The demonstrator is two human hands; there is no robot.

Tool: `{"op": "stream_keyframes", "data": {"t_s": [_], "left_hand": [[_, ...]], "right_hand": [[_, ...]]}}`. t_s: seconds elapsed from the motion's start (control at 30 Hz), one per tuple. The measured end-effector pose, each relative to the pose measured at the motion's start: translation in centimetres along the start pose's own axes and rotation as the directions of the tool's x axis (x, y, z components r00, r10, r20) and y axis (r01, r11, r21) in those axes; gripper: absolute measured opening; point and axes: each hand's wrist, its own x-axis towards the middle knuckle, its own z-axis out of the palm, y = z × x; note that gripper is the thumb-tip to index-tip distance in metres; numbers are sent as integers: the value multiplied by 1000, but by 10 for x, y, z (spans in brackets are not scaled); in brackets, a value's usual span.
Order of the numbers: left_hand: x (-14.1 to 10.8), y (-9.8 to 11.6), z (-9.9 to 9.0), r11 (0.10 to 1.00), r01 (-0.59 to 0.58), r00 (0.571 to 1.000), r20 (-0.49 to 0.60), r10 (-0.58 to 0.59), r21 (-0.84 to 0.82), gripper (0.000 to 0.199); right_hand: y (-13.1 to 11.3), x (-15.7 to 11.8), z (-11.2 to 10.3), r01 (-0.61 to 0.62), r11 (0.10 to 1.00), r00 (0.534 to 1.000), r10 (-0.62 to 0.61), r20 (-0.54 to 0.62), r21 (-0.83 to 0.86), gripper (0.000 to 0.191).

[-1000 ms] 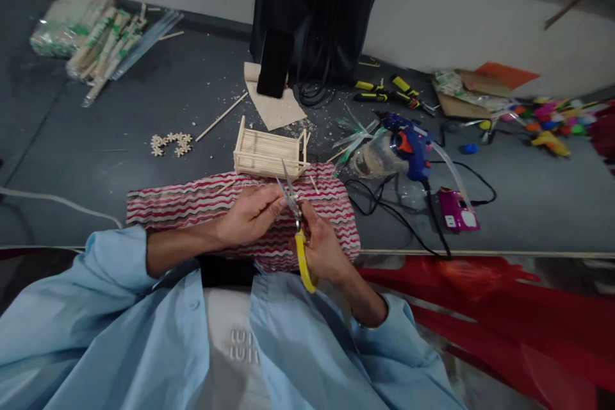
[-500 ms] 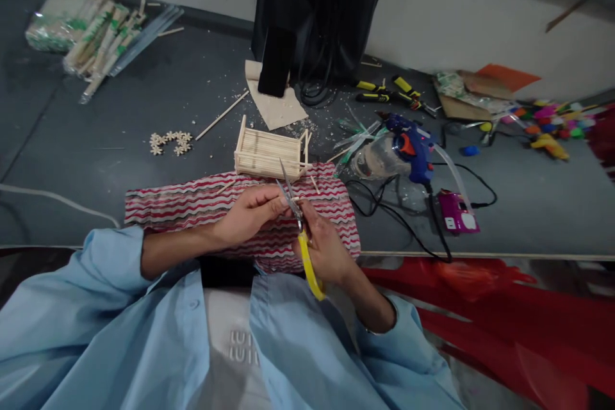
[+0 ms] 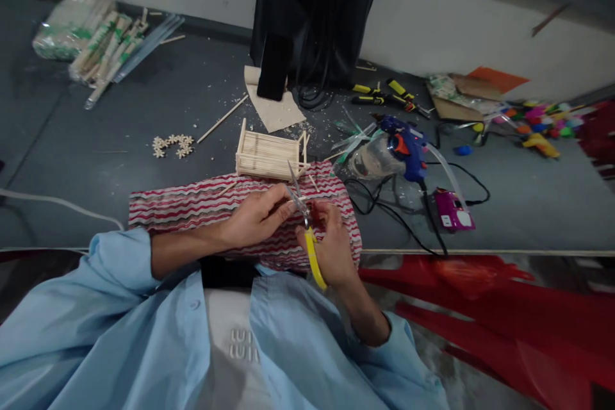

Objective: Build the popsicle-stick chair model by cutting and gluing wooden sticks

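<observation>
My right hand (image 3: 331, 246) is closed on the yellow handles of a pair of scissors (image 3: 314, 259). Their blades stand apart and point up toward the wooden model. In my left hand (image 3: 259, 214), thumb and fingertips pinch a short thin wooden stick (image 3: 298, 198), which lies across the open blades. Both hands are over a red, grey and white wavy-striped cloth (image 3: 168, 208). Just beyond them sits a small frame of pale sticks (image 3: 269, 154) with a slatted base and corner posts. A loose stick piece (image 3: 314, 184) lies on the cloth near the blades.
A blue glue gun (image 3: 406, 144) rests on a plastic bottle to the right, its cord beside a purple box (image 3: 454, 210). Pliers (image 3: 384, 99), a phone (image 3: 275, 67) and a black bag (image 3: 312, 13) are at the back. Wooden flower shapes (image 3: 173, 145) and bagged sticks (image 3: 103, 48) lie left.
The right hand's fingers have opened out a little at the scissors. Both hands have shifted slightly right with the stick, and the view has moved a little.
</observation>
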Motion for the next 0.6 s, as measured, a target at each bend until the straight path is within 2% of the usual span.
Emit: {"op": "stream_keyframes", "data": {"t_s": [0.13, 0.27, 0.43, 0.6], "left_hand": [[-3, -3, 5, 995, -70, 998, 3, 70, 70, 24], [-9, -12, 10, 984, -96, 995, 5, 96, 147, 24], [-11, -16, 11, 976, -115, 993, -4, 117, 182, 27], [-5, -9, 5, 973, -201, 973, -95, 212, 115, 22]], "right_hand": [[2, 1, 0, 78, 995, 990, -70, 123, -64, 24], [3, 4, -1, 157, 987, 975, -150, 162, -30, 31], [5, 7, 3, 140, 989, 976, -129, 175, -54, 31], [8, 11, 10, 83, 996, 982, -88, 170, 34, 17]]}}
